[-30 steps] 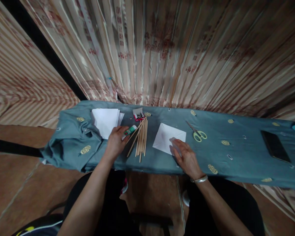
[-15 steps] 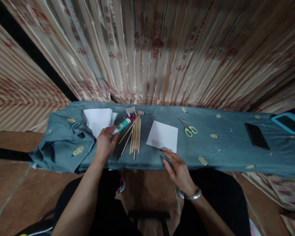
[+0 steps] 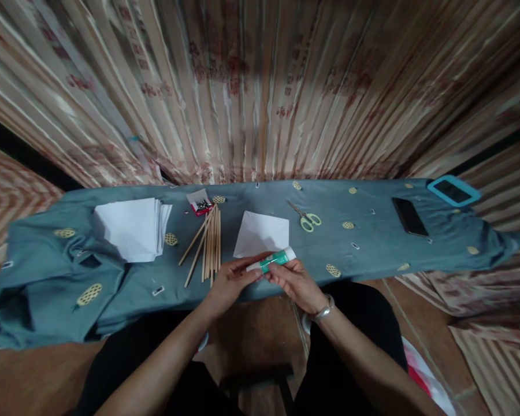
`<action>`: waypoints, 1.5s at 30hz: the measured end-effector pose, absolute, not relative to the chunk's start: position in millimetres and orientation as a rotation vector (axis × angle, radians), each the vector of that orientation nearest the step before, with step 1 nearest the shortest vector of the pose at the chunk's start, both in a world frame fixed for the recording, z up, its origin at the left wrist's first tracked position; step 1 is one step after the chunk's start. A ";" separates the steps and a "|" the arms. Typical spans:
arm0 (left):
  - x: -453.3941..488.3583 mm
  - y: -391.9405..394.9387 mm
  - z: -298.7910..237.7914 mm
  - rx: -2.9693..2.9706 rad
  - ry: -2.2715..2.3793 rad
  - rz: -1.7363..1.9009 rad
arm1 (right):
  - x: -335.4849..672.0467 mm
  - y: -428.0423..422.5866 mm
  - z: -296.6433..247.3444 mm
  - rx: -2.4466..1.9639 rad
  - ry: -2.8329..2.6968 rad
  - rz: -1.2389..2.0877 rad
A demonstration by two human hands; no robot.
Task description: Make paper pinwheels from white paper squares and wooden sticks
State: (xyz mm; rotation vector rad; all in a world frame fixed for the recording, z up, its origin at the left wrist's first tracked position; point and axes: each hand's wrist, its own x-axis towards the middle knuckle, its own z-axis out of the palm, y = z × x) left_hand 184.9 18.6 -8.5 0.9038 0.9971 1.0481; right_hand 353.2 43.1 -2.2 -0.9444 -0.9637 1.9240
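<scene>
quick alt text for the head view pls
A person's left hand and right hand hold a green and white tube. On the patterned cloth beyond lie white paper, wooden sticks, a paper stack, scissors and a phone.

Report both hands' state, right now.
Left hand: closed, holding one end of the glue stick.
Right hand: closed, holding the same stick toward its other end.

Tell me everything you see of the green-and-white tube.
The green-and-white tube looks like a glue stick: a slim, apparently plastic cylinder with a green middle and whitish ends. It points roughly sideways, right end higher in view, held by the left grip and right grip, by the near edge of the white paper. Whether it is capped is unclear.
</scene>
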 end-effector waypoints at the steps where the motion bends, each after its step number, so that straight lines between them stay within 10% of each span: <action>1: 187.5 21.1 -10.5 0.886 0.994 1.078 | 354.5 48.8 -1.9 -0.950 -0.947 1.943; 45: 158.7 50.9 -42.9 1.832 1.614 0.974 | 404.4 119.9 -20.6 -0.992 -0.664 1.823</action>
